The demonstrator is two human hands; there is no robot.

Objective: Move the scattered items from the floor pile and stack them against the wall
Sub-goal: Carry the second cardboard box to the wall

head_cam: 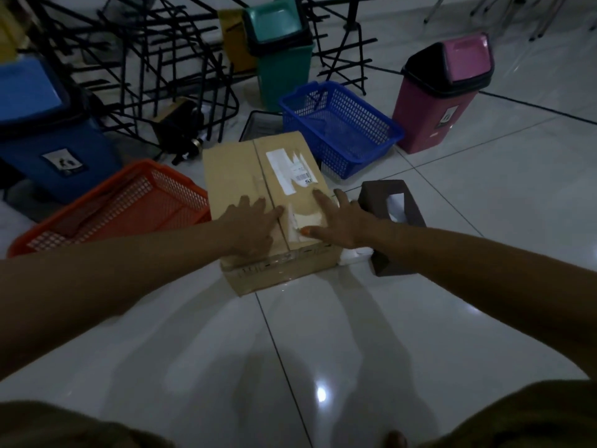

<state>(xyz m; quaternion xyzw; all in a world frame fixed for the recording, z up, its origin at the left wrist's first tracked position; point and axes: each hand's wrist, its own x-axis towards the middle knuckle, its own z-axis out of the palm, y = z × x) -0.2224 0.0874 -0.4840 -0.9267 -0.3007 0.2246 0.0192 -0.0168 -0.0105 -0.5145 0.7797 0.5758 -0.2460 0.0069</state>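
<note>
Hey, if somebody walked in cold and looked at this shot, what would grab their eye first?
Probably the cardboard box in the middle of the tiled floor, with the left hand and right hand both laid flat on its top. Next, the bright colours around it: an orange basket to its left, a blue basket behind it to the right, and a pink swing-lid bin further right.

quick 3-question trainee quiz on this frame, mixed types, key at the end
1. True or false: both hands lie on top of the cardboard box.
2. Which basket sits directly left of the box? A) blue basket B) orange basket C) neither
3. What colour is the flap lid on the bin at far right?

Key: 1 true: left hand and right hand rest flat, fingers straight. 2 B. 3 pink.
</note>
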